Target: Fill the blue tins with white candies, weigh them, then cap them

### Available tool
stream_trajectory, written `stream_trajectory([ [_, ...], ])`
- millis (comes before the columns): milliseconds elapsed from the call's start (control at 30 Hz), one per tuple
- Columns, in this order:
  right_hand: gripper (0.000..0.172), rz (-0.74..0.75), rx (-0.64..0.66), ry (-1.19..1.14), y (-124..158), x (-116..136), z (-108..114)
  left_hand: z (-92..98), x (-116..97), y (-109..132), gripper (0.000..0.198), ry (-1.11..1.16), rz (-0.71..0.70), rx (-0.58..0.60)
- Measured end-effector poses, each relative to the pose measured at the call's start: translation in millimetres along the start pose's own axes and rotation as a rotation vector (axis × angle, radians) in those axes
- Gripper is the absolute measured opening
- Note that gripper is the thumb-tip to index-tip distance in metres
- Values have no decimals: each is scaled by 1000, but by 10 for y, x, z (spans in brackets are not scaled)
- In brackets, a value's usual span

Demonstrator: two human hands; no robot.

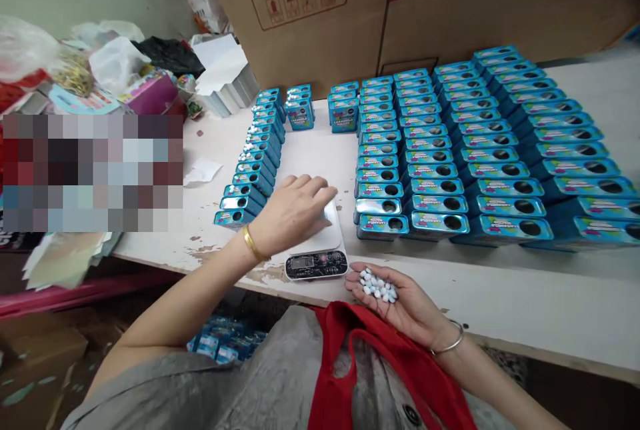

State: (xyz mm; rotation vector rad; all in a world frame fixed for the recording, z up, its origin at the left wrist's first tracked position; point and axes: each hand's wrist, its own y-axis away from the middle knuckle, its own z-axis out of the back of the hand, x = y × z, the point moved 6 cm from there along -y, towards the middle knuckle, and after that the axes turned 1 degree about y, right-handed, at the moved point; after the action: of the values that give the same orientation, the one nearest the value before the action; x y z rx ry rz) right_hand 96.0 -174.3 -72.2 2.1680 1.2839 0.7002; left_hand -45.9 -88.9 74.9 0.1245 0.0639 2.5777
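Observation:
My left hand [293,213], with a gold bangle on the wrist, lies curled over the white platform of a digital kitchen scale [315,250]. Anything under the palm is hidden. My right hand [395,300] is palm up just right of the scale's black display, cupping several small white-and-blue candies [377,285]. Rows of blue rectangular tins [435,210] with round holes in their tops stand on the table to the right. A narrower row of tins [255,163] stands left of the scale, with white candies showing in some.
The white, worn table [500,300] has its front edge close to my body. Large cardboard boxes [300,10] stand behind it. Plastic bags and papers [115,63] are heaped at the left, beside a pixelated patch. More blue tins [225,343] lie below the table.

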Motion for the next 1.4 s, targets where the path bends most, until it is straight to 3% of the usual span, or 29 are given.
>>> stream_trajectory([
  [67, 19, -1, -5, -78, -17, -17, 16, -66, -317, 97, 24, 125, -82, -41],
  [133, 16, 18, -16, -146, -42, -25, 35, -276, -690, 184, 20, 256, -166, -3],
  [200, 15, 18, -30, -192, -65, -40, 56, -531, -974, 233, 24, 310, -152, 9],
  [333, 15, -26, -33, -241, -92, -79, 93, -877, -1182, 253, 19, 365, -28, -44],
  [533, 10, 64, -83, -275, -111, -50, 150, -976, -1095, 271, 16, 416, 98, -32],
  [767, 12, -19, -46, -240, -94, -74, 29, -1012, -1110, 238, 17, 440, 75, 1],
  [933, 9, 15, -22, -248, -168, -37, -9, -953, -962, 270, 16, 548, 62, -38],
  [1133, 15, 135, 12, -284, -290, 79, -196, -751, -650, 342, 16, 852, 56, -225],
  [1267, 15, 127, 31, -276, -332, 89, -313, -584, -479, 392, 18, 834, 59, -355],
  [1400, 19, 73, 73, -230, -338, 44, -370, -322, -110, 473, 18, 690, 215, -587],
])
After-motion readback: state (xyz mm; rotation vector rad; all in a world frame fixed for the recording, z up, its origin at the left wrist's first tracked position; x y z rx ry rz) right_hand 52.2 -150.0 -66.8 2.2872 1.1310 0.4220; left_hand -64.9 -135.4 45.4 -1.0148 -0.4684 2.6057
